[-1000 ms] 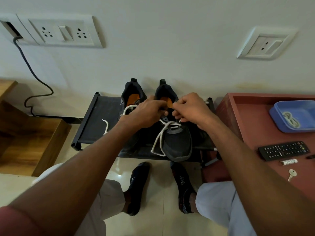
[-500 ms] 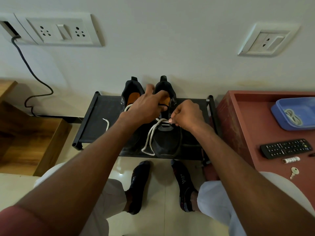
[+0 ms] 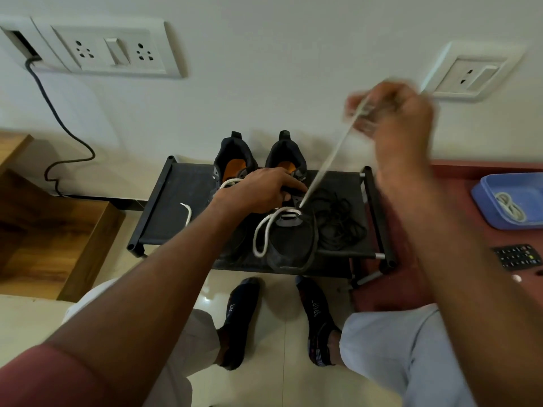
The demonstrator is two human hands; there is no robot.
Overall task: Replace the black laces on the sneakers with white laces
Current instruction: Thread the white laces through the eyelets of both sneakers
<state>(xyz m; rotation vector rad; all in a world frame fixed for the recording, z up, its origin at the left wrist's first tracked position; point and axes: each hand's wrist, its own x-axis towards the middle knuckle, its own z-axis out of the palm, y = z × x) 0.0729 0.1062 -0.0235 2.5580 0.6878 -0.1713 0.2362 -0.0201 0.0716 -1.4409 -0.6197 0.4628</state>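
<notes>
On the rack [image 3: 164, 212], the left hand [image 3: 258, 190] presses the right sneaker [image 3: 289, 239] near the back edge. The right hand [image 3: 390, 113], blurred, pinches the white lace [image 3: 329, 161] taut. A straight, steady pull should seat it evenly.

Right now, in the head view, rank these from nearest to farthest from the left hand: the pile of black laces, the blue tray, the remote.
From the left hand:
1. Pile of black laces, just right of it on the rack.
2. Blue tray, far right on the red table.
3. Remote, far right, below the tray.
</notes>
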